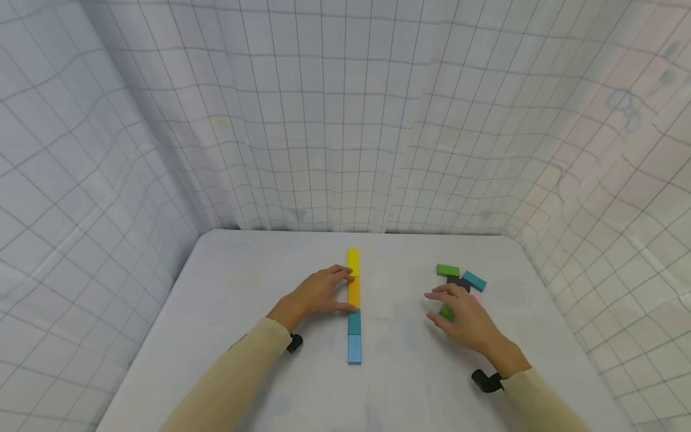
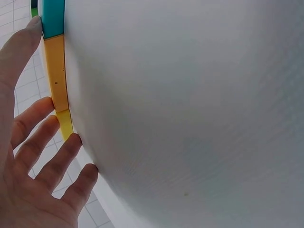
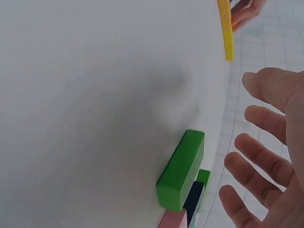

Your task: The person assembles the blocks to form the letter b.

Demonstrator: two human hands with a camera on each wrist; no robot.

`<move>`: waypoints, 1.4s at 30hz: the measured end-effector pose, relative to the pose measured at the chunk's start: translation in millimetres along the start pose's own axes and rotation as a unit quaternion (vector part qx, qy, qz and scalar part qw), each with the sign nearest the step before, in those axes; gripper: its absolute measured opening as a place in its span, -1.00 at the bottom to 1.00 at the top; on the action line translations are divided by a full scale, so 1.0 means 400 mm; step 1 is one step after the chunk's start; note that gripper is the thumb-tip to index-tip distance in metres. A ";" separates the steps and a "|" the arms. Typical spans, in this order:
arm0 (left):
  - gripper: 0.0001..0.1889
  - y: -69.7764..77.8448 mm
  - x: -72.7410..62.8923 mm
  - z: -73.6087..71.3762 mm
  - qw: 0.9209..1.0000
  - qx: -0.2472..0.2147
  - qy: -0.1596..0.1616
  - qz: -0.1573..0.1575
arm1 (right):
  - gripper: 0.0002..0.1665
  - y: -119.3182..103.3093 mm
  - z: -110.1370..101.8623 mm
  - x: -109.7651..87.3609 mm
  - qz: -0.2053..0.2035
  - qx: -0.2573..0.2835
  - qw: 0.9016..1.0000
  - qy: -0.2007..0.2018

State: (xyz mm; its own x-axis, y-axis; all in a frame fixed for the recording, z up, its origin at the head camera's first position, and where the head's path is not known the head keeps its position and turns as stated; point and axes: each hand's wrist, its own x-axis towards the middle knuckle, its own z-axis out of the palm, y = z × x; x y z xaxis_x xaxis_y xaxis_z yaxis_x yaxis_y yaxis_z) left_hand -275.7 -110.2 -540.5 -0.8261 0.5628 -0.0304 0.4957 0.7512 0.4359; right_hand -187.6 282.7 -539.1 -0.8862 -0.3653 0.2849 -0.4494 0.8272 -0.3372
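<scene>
A straight row of blocks runs away from the person in the head view: light blue (image 1: 354, 349) nearest, then teal (image 1: 354, 323), orange (image 1: 354, 293) and yellow (image 1: 353, 259). My left hand (image 1: 318, 293) rests at the row's left side, thumb tip by the teal-orange joint and fingertips near the orange-yellow joint. Its fingers are spread and lightly bent. To the right, my right hand (image 1: 461, 318) hovers with loose, parted fingers over a green block (image 3: 180, 171), holding nothing. Part of that block is hidden under the hand in the head view.
Beyond the right hand lie another green block (image 1: 448, 270), a black block (image 1: 459, 282), a blue block (image 1: 474, 281) and a partly covered pink block (image 1: 475, 294). The white table (image 1: 243, 258) is enclosed by a gridded white cloth (image 1: 324, 120) at the back and sides.
</scene>
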 end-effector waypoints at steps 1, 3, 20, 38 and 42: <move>-0.17 0.000 0.000 0.001 1.000 0.000 -0.002 0.000 | -0.49 0.010 -0.004 -0.007 0.004 -0.002 1.000 0.004; -0.16 0.001 0.001 0.003 1.000 -0.001 -0.006 -0.001 | -0.48 0.027 -0.012 -0.020 0.011 -0.007 1.000 0.010; -0.17 0.003 -0.002 -0.002 1.000 -0.010 0.006 -0.006 | -0.45 0.079 -0.022 -0.034 0.047 -0.040 0.998 -0.026; 0.24 0.013 -0.011 -0.010 0.998 0.007 -0.056 -0.004 | -0.47 0.087 -0.010 -0.040 0.039 -0.062 0.997 -0.033; 0.28 0.020 -0.016 -0.007 0.998 0.018 -0.065 0.005 | -0.46 0.084 -0.008 -0.038 0.044 -0.063 0.996 -0.034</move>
State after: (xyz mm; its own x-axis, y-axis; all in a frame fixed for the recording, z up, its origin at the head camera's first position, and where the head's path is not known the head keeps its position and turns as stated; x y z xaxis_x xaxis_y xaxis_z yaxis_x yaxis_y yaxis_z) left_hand -267.1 -108.9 -534.2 -0.7805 0.6085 -0.1436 0.5146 0.7557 0.4051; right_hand -188.8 317.7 -551.8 -0.9291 -0.3139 0.1956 -0.3560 0.9025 -0.2423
